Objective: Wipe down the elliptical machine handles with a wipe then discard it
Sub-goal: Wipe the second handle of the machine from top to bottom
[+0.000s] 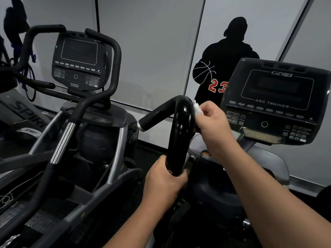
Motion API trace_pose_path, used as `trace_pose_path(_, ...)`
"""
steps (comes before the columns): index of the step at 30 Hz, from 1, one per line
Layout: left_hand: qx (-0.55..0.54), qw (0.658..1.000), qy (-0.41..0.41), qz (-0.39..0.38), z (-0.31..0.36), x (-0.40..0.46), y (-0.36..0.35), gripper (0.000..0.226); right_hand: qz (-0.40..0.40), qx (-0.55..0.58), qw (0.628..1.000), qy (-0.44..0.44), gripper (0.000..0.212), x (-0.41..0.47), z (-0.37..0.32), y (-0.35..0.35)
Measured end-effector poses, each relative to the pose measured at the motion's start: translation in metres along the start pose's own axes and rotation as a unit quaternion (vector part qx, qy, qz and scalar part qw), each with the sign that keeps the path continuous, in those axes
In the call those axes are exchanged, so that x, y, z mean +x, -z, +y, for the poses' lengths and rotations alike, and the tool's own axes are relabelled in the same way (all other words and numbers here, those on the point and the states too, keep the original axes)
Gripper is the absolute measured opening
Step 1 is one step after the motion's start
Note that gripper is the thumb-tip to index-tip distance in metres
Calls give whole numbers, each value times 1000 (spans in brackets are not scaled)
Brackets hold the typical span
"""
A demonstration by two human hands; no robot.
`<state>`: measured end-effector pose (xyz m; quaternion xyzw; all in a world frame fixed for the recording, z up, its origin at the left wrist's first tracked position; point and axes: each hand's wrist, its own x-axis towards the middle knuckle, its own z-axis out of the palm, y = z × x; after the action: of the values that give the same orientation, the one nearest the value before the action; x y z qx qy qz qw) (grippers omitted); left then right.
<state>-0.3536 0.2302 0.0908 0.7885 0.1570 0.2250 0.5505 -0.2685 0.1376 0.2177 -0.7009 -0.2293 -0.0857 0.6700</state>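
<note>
The room is dim and evenly lit, with soft grey light falling from above and no hard shadows on the wall panels [152, 51]. The lower part of the frame sinks into near black, so the machine bases lose detail. Small bright glints sit on the glossy black handle [180, 126], near its bend, and on the chrome sleeve [62, 142] of the neighbouring machine. The white wipe [198, 109] is nearly blown out. Wide-angle distortion bends the wall seams, which lean outward toward the edges. The image is slightly soft throughout, softest at the left border, with smeared, compressed texture in the dark areas.
</note>
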Motion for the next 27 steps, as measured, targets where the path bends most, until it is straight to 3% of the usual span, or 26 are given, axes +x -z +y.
trace_pose_path(13,-3,1000,0,0,-1,0,1,31,47,17,998,32,28,-9,-9,-10)
trace_pose_path(21,-5,1000,6,-8,2,-2,3,31,50,-94,987,122,22,-9,-16,-9)
trace_pose_path(25,-9,1000,19,-8,2,-2,2,33,48,-242,934,257,24,-24,-9,-14)
trace_pose_path(27,-6,1000,13,-10,1,-2,2,33,47,-227,943,240,27,-20,-11,-11)
